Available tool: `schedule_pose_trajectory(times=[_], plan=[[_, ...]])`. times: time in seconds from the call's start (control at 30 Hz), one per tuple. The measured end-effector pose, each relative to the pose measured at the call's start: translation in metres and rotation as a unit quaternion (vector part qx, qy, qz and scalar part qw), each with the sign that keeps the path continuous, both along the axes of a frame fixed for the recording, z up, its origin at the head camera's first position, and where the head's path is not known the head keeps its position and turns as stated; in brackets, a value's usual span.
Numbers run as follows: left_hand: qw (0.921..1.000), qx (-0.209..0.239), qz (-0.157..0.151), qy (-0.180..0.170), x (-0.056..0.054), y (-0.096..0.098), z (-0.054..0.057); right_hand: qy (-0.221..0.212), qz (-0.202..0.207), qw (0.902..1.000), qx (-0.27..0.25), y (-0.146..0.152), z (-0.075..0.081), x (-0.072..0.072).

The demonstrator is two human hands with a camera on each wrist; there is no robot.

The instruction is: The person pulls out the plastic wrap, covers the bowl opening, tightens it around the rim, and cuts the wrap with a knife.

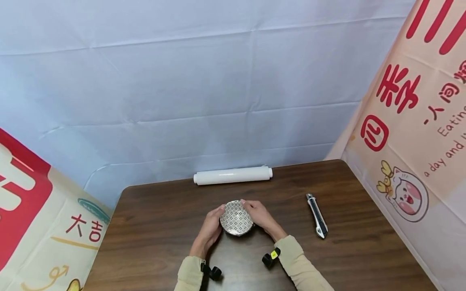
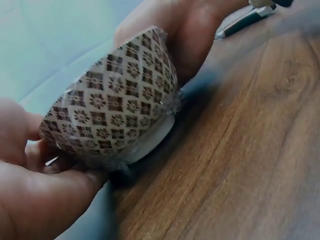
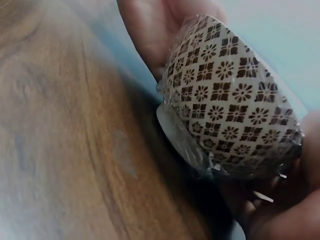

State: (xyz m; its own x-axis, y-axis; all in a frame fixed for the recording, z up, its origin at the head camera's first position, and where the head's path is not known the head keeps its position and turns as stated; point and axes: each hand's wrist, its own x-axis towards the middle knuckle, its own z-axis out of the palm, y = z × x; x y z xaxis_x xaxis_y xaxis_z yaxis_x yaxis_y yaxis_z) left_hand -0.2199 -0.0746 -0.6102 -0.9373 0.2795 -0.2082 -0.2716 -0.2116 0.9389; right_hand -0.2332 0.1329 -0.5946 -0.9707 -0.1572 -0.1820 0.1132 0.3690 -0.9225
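Note:
Both hands hold a patterned bowl (image 1: 236, 218) between them, upright and close over the table. It carries a small brown floral and diamond print, and clear plastic wrap (image 3: 187, 142) clings around its side, bunched near the white foot (image 2: 152, 139). My left hand (image 1: 210, 227) grips the left side, thumb at the rim. On the opposite side my right hand (image 1: 260, 215) grips it, its thumb at the far part of the rim. Fingers under the bowl are partly hidden in the wrist views.
A white roll of plastic wrap (image 1: 233, 176) lies along the table's back edge. To the right of the hands lies a utility knife (image 1: 317, 216) on the dark wooden table (image 1: 153, 226). A pale cloth backdrop (image 1: 204, 93) hangs behind, with printed banners at both sides.

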Motion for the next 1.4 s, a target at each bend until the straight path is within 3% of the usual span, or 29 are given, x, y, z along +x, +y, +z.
schedule_pose_trajectory(times=[0.17, 0.3, 0.4, 0.5, 0.67, 0.83, 0.97, 1.13, 1.27, 1.4], plan=[[0.9957, -0.057, 0.072, 0.011, 0.004, -0.002, 0.001, 0.008, -0.023, 0.9996, -0.012, -0.001, 0.003, 0.001], [0.9891, -0.091, 0.111, 0.033, 0.018, -0.005, 0.007, 0.011, -0.054, 0.9982, 0.025, 0.001, 0.014, 0.006], [0.9889, -0.101, 0.102, 0.038, 0.029, -0.007, 0.011, 0.016, -0.065, 0.9948, 0.076, 0.004, 0.023, 0.008], [0.9920, -0.096, 0.072, 0.039, 0.035, -0.006, 0.013, 0.027, -0.048, 0.9946, 0.088, 0.006, 0.026, 0.007], [0.9959, -0.071, 0.036, 0.043, 0.032, 0.000, 0.010, 0.010, 0.004, 0.9995, 0.029, 0.005, 0.019, 0.003], [0.9978, -0.043, 0.032, 0.038, 0.029, 0.006, 0.004, -0.028, 0.000, 0.9996, -0.010, 0.009, 0.011, 0.002], [0.9984, -0.008, 0.042, 0.036, 0.028, 0.010, -0.001, -0.036, 0.001, 0.9989, -0.032, 0.013, 0.007, 0.002], [0.9962, 0.016, 0.079, 0.033, 0.028, 0.014, -0.002, -0.034, 0.000, 0.9985, -0.043, 0.013, 0.006, 0.001], [0.9928, 0.001, 0.110, 0.046, 0.030, 0.019, -0.001, -0.027, -0.010, 0.9988, -0.040, 0.011, 0.006, 0.000], [0.9879, -0.043, 0.138, 0.057, 0.032, 0.023, 0.001, -0.031, -0.019, 0.9981, -0.050, 0.011, 0.005, -0.001]])
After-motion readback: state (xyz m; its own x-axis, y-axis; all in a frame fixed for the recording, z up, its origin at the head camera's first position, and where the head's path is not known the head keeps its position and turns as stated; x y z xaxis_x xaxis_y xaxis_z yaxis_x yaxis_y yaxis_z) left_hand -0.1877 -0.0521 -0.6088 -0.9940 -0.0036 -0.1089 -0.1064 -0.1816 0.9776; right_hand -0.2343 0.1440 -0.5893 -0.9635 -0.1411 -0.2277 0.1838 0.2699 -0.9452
